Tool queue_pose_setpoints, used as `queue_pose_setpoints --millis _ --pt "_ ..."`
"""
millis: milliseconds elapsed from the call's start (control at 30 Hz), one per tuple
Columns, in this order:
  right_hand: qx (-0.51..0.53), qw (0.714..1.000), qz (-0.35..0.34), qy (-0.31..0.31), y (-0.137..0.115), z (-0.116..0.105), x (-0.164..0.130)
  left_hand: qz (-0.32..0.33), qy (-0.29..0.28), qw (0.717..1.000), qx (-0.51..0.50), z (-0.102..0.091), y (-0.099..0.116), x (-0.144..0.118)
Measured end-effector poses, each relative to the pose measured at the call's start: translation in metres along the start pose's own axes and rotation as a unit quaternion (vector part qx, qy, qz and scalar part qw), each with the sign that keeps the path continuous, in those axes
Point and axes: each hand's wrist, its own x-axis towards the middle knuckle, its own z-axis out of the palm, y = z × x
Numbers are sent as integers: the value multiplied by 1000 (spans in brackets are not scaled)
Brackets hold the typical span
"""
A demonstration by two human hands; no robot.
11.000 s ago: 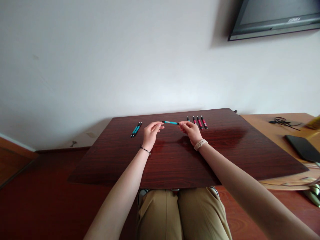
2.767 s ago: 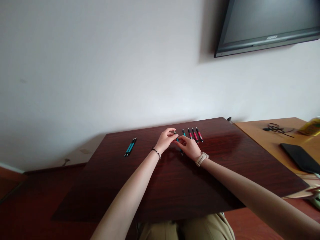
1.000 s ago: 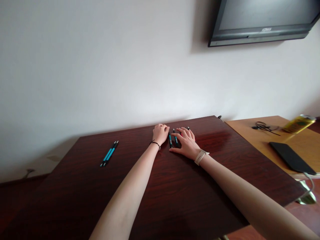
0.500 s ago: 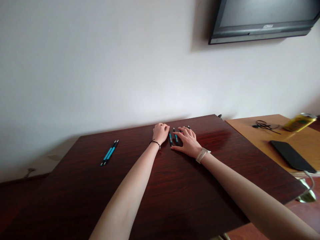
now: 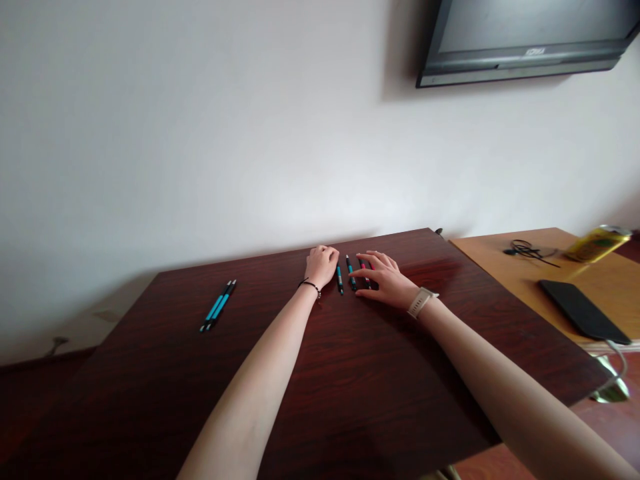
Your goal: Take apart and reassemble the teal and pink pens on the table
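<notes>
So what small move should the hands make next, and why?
Probably the right hand should slide a little right, off the red pens: its fingers cover them, while two teal pens lie bare beside the curled left hand.

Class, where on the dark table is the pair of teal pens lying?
The pair of teal pens lies on the dark table's left part, well left of the left hand, untouched.

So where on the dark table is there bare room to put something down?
The dark table is bare between the two teal pens at left and the left hand, and across the near half around both forearms. It is crowded by the far edge, where the pens lie between the left hand and right hand.
</notes>
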Motion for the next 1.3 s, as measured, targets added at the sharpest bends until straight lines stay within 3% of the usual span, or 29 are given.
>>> queue_pose_setpoints --millis 633,833,967,1100,1200,1300 --pt "16 999 -21 23 1 3 1 13 24 999 -22 7 -7 2" --pt "24 997 -44 51 -4 4 3 41 75 996 -13 -3 -7 -9" --pt "34 995 -52 75 -10 3 4 44 95 994 20 -31 -25 -33" --pt "48 992 -69 98 -19 10 7 40 101 986 128 -90 -65 -68" --pt "50 990 -85 104 -25 20 11 -66 128 968 205 -139 -98 -99" --pt "37 990 -97 92 -30 26 14 -168 123 943 258 -171 -122 -128"
